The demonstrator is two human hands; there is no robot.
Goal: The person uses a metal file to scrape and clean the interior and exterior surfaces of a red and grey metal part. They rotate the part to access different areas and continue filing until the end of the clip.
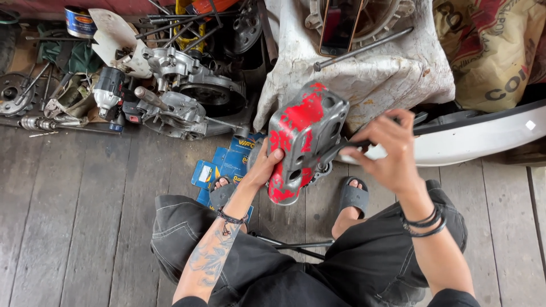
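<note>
Nearest the camera: the person squats on a plank floor (74,216) in dark trousers and grey sandals, forearms reaching forward; a thin dark rod (296,245) lies on the boards between the feet.
Left hand (263,166): wrapped round the lower left edge of a red-painted metal engine casting (301,142), thumb on its face, holding it upright and tilted just above the floor.
Right hand (387,149): closed round the handle of a dark slim tool (341,149) whose tip meets the casting's right side; the tip itself is too blurred to name.
Step in hand: by my judgement, working at a fitting or hole on the casting's side while the other hand steadies it.
Next move: likely calls for a firm brace and the tool kept square to the hole.
Under the casting: blue cardboard packets (219,165) lie flat on the boards.
Far left edge of the floor: a bare grey engine case (182,94), a power driver (109,94), loose sockets.
Far middle: a white cloth-draped block (364,79), a sack beside it.
</note>
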